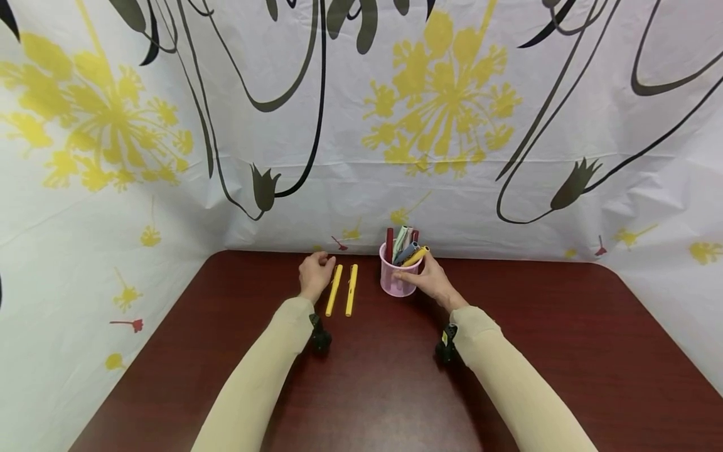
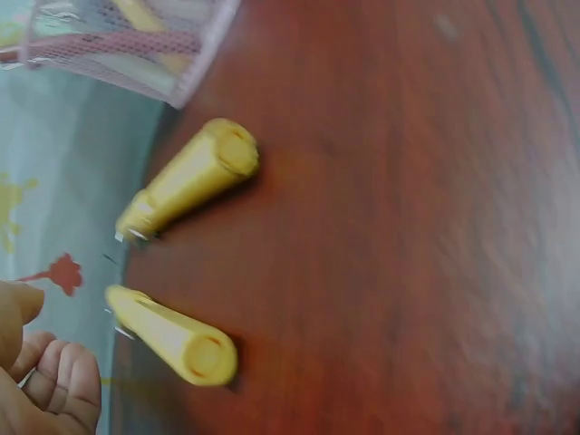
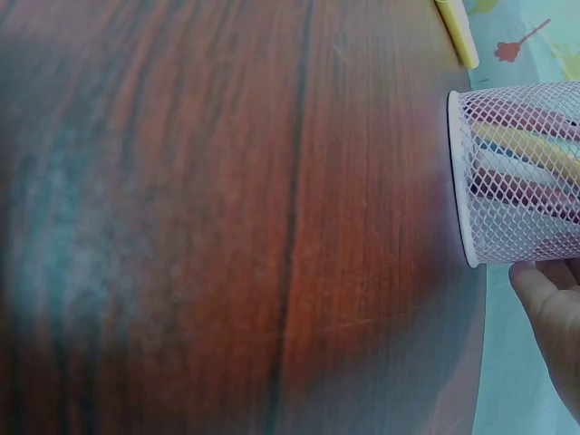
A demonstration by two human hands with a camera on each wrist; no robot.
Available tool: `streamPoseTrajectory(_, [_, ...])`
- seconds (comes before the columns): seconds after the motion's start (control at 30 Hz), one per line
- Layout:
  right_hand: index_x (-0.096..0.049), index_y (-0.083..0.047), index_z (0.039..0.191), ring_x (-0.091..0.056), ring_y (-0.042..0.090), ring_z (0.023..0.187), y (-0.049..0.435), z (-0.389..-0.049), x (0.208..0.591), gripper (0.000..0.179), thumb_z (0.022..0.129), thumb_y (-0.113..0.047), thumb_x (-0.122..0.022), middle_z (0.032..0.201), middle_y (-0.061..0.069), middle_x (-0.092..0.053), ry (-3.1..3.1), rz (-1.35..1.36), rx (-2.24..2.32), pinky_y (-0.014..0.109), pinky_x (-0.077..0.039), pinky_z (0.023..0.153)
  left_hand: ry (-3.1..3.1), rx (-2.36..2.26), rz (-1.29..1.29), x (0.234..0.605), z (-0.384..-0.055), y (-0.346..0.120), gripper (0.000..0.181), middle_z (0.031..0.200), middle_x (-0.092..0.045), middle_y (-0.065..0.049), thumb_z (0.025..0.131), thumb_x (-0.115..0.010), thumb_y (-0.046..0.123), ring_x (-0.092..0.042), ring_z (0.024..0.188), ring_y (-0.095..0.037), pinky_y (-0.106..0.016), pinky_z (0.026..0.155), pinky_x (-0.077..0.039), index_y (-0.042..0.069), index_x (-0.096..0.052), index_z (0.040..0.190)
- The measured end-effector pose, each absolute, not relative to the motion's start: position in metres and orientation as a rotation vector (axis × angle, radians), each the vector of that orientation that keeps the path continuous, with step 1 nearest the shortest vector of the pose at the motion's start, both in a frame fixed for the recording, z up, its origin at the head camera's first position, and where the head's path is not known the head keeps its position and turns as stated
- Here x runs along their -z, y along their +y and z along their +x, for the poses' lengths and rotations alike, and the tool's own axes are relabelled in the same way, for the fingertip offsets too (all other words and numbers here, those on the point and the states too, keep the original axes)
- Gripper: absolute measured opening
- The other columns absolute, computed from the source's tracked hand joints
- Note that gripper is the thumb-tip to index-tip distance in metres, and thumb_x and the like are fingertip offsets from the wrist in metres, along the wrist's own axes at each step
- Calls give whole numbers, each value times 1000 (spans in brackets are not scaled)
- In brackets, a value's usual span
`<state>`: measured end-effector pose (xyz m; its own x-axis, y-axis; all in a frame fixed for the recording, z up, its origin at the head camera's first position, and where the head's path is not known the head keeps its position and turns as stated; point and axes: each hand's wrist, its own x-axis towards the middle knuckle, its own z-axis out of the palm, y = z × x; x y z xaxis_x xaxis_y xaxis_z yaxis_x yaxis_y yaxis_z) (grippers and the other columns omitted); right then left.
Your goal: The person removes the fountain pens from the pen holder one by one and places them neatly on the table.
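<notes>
A pink mesh pen holder stands near the table's back edge with several pens in it, red, pale green, blue-grey and yellow. My right hand grips its right side, the thumb across the front and the other fingers partly hidden behind. Mesh and thumb also show in the right wrist view, where the right hand touches the holder's side. Two yellow pens, a left one and a right one, lie side by side left of the holder. Beside the left pen, my left hand holds nothing, its fingers loosely curled.
The dark red-brown table ends at a white patterned sheet hanging close behind the holder and the pens. Small black cameras are strapped to the left wrist and the right wrist.
</notes>
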<state>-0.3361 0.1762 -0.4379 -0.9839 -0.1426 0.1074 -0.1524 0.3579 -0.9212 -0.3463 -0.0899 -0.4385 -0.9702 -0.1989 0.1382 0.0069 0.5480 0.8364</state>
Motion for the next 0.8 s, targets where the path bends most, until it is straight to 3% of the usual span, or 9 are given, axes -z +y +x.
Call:
streamPoseTrajectory(0.37, [-39,-6,129,-43,28,120,178,-336,436,73,73,-22,-82,128,15,-48,-2576,270,-1771,47,-35,105,-2212,1949,-7,399,-343,-48,39,118,-64,-13,87,-68,20,-61,109,-26,-33,88,-52,4,-61,122])
streamPoseTrajectory(0.8, [-38,-6,130,-43,30,122,176,-337,436,73,73,-25,-82,128,15,-48,-2566,292,-1776,47,-35,104,-2219,1945,-112,385,-345,-4,41,118,-64,-15,85,-71,13,-62,108,-27,-33,89,-51,1,-60,123])
